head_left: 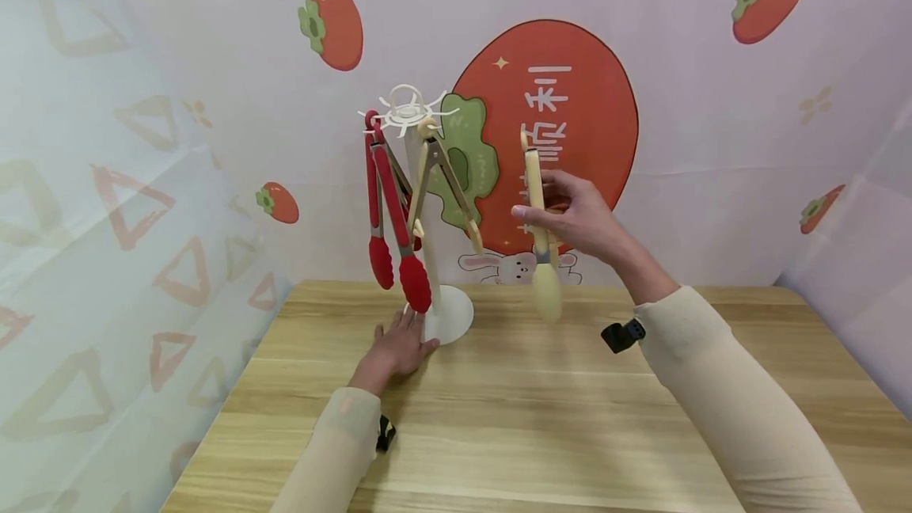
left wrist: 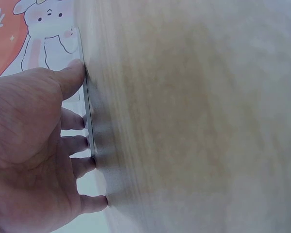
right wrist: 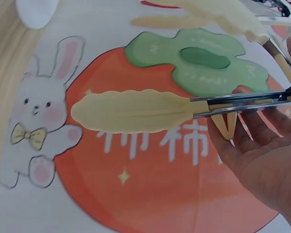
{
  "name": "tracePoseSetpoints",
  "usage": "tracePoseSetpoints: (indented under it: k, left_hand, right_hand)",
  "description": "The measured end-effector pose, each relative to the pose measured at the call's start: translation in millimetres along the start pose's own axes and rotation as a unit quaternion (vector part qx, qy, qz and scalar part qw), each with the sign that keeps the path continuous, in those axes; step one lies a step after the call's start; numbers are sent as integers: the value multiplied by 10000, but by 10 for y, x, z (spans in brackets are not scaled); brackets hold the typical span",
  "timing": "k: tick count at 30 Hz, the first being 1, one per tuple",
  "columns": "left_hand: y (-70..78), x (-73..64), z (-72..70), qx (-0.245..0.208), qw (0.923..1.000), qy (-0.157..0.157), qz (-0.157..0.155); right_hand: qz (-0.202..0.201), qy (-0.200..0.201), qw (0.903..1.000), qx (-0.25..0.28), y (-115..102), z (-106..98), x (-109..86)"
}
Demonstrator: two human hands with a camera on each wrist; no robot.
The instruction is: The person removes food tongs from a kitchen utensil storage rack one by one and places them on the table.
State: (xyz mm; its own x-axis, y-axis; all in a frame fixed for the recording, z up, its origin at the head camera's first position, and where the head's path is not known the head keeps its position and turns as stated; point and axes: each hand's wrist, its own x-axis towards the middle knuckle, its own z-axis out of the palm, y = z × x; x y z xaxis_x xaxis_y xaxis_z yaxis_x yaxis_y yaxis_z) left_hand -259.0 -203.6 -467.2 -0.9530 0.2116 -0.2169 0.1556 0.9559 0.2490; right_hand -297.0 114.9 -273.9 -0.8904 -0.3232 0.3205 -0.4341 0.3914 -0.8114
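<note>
My right hand holds cream-headed tongs upright in the air, right of a white hanging stand, heads down. Thumb and fingers pinch the arms. In the right wrist view the tongs' long wavy cream head points left, its metal arm reaching back to the palm. Low on the table, my left hand rests at the stand's round white base, fingers spread. The left wrist view shows its fingertips along the base's thin edge. Red tongs and smaller beige tongs hang from the stand's hooks.
The wooden table ends at a back wall cloth printed with persimmons and a rabbit. More printed cloth closes off the left side, and pale cloth the right. A black wrist device sits at the right cuff.
</note>
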Motion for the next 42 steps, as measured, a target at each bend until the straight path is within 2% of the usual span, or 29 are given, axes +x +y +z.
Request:
tracePoseSetpoints:
  k: [8, 14, 21, 32, 42]
  left_hand:
    - [1, -2, 17, -13, 10000, 73, 18]
    - [-7, -7, 9, -15, 10000, 89, 9]
    - [-5, -5, 20, 20, 10000, 79, -3]
    - [-5, 11, 30, -116, 9998, 143, -16]
    - [16, 62, 32, -137, 9996, 253, -24]
  right_hand:
    - [320, -13, 9974, -651, 191, -72, -131]
    - [482, -36, 9944, -936, 318, -125, -234]
    - [781, -265, 9883, -1283, 453, -183, -370]
    - [1127, -484, 9731, -1951, 791, -266, -614]
    - [1512, -650, 9589, -2310, 1122, -365, -806]
